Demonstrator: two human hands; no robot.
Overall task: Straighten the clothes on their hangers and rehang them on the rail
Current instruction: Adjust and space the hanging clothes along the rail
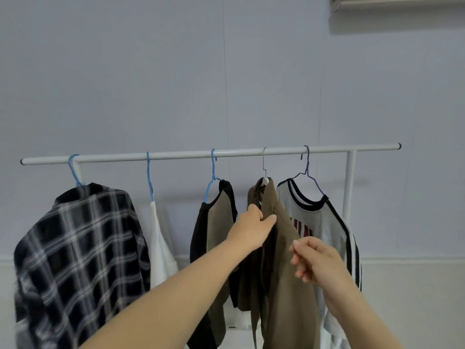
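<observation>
The olive-brown shirt (281,248) hangs bunched and twisted on its silver hanger (264,162), hooked on the rail (176,155) above both hands; the left hand (254,230) pinches the cloth near the collar, thumb and fingers closed on a fold; the right hand (317,260), lower and to the right, has fingers curled at the front edge, though blur hides whether it truly grips. This looks like the straightening step; next, the shoulders likely need spreading evenly over the hanger. Right of the hands hangs a striped grey tee (319,217); left, a tan-and-black top (219,222), a white garment (161,248), a plaid shirt (80,260).
</observation>
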